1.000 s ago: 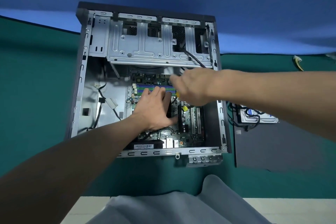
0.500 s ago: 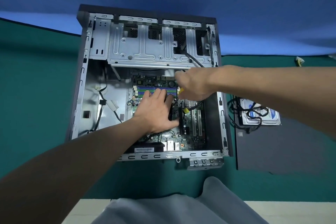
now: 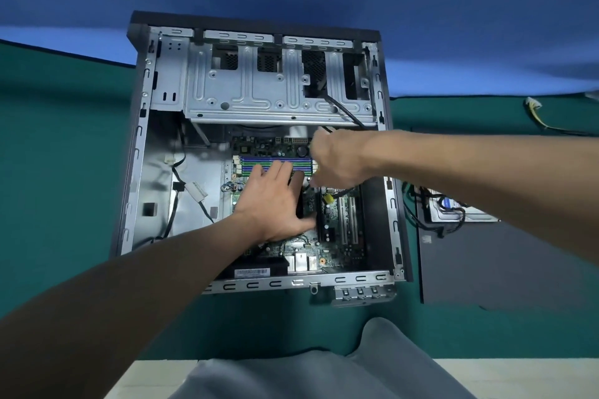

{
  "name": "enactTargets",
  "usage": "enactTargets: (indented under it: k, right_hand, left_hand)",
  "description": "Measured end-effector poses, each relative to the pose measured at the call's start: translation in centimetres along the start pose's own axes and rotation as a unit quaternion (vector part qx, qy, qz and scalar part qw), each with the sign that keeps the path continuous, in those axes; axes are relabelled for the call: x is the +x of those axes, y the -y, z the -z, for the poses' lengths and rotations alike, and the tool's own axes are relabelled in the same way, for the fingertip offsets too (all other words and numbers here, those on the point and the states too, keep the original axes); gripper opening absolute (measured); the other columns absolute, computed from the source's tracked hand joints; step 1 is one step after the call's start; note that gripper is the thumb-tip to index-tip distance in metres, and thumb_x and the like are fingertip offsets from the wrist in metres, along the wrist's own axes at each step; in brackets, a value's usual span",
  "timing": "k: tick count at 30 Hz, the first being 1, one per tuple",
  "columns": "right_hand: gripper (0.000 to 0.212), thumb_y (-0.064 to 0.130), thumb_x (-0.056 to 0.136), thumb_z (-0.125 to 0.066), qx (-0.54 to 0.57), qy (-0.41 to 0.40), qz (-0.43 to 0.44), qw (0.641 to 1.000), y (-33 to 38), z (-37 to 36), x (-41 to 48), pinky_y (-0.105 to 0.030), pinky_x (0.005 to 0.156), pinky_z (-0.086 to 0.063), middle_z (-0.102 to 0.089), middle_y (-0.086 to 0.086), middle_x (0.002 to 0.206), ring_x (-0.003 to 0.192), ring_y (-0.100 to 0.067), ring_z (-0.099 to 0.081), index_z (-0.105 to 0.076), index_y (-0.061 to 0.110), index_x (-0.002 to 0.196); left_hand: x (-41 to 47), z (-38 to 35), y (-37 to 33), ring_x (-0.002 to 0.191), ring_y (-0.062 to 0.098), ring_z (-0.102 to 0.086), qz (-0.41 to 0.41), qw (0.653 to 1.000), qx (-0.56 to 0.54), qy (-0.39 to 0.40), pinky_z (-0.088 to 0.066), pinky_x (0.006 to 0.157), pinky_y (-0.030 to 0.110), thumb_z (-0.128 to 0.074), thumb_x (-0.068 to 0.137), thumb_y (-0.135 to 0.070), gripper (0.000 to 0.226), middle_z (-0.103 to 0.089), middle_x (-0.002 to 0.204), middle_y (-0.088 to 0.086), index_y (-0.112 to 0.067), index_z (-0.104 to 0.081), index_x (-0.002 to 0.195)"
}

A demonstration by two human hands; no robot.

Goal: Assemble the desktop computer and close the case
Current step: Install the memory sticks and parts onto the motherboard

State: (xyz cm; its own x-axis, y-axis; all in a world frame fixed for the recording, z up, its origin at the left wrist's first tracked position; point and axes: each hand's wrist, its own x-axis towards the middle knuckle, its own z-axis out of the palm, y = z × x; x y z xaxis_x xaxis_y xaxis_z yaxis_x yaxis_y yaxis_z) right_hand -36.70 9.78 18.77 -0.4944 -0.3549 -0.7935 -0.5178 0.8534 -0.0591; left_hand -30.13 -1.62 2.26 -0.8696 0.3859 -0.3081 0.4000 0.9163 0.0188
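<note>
Green cloth point(image 3: 64, 172) bears the case point(image 3: 142, 152), motherboard point(image 3: 337, 236) under left fingers point(image 3: 278, 172).

L arm point(image 3: 146, 285) comes in from lower left, forearm bare, wrist straight; L hand point(image 3: 272, 204) lies palm down, fingers point(image 3: 275, 173) straight & close together pointing away, thumb point(image 3: 303, 223) splayed to the right. R arm point(image 3: 470, 172) reaches across from the right edge, approx. level. R hand point(image 3: 337, 159) sits back-up just beside the L fingertips, its fingers curled under; can't tell if they grip anything.

Open computer case point(image 3: 259, 97), left hand point(image 3: 275, 204) flat on motherboard point(image 3: 337, 249), right hand point(image 3: 337, 162) curled beside memory slots point(image 3: 272, 161)
</note>
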Motion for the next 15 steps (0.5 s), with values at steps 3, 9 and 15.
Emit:
enactTargets:
  k: [3,9,15]
  right_hand:
    - [0.011,0.013,0.098,-0.039,-0.244,-0.097,0.127,0.957,0.1,-0.5,-0.9,-0.030,0.055,-0.031,-0.031,-0.001,0.066,0.067,-0.022,-0.040,-0.042,0.016,0.088]
    - [0.025,0.013,0.092,-0.040,-0.179,-0.164,0.131,0.961,-0.1,-1.6,-0.4,-0.034,0.059,-0.035,-0.025,-0.002,0.058,0.066,-0.024,-0.039,-0.034,0.014,0.069]
    - [0.007,0.013,0.094,-0.045,0.020,-0.052,-0.057,0.997,0.6,-1.5,0.3,-0.030,0.062,-0.042,-0.051,-0.009,0.085,0.073,-0.025,-0.048,-0.048,0.012,0.088]
  left_hand:
    - [0.0,-0.1,0.0,0.102,0.020,-0.038,0.022,0.998,-0.057,0.006,-0.032,0.093,0.043,-0.022,0.066,-0.087,0.098,-0.044,0.115,0.004,-0.014,-0.044,0.127]
    - [-0.1,-0.3,0.0,0.097,0.020,-0.039,0.006,0.998,-0.059,-0.013,-0.036,0.092,0.045,-0.025,0.070,-0.085,0.089,-0.047,0.107,0.004,-0.014,-0.047,0.120]
    - [0.1,-0.2,0.0,0.093,0.021,-0.036,0.005,1.000,-0.024,-0.003,-0.033,0.086,0.044,-0.010,0.069,-0.090,0.099,-0.043,0.104,0.006,-0.012,-0.047,0.118]
